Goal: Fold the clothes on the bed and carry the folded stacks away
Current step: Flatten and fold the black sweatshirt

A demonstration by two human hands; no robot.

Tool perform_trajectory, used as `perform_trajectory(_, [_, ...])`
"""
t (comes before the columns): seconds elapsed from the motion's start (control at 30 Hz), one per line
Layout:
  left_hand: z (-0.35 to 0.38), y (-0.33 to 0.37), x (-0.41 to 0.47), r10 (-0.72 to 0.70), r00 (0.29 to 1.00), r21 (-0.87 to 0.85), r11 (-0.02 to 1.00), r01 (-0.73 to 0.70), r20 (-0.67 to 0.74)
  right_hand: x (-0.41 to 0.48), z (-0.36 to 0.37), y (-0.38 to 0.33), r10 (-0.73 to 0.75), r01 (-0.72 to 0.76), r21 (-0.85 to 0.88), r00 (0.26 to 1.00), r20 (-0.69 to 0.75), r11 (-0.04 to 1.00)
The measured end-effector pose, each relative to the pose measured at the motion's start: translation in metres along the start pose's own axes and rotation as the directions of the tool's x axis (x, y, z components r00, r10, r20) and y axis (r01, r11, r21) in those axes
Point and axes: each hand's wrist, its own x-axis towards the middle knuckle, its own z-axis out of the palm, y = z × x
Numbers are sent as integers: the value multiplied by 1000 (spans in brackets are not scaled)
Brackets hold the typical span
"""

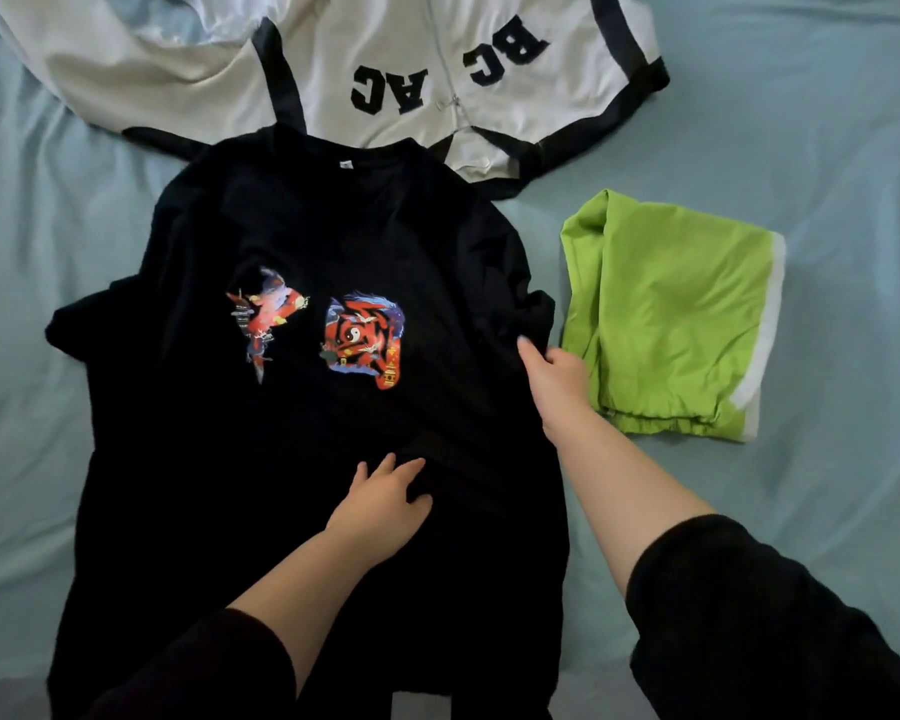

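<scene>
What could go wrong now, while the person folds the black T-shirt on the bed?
1. The black T-shirt shows creases near the left hand; folding now may press them in.
2. The right hand pinches the sleeve edge close to the green folded garment; a wide swing could disturb that fold.
3. The collar seems to lie on the white jacket; pulling the shirt may drag the jacket along.

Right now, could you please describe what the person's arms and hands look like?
Both arms wear loose black sleeves; the left sleeve and right sleeve end near the elbows, leaving the forearms uncovered. The left hand and right hand are ungloved, with no rings or watch visible.
</scene>
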Motion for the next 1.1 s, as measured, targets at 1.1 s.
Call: perform_trajectory(1.1, [-70,110,0,-139,846,-636,723,-269,-515,-13,-16,-80,27,-150,643,980,197,751])
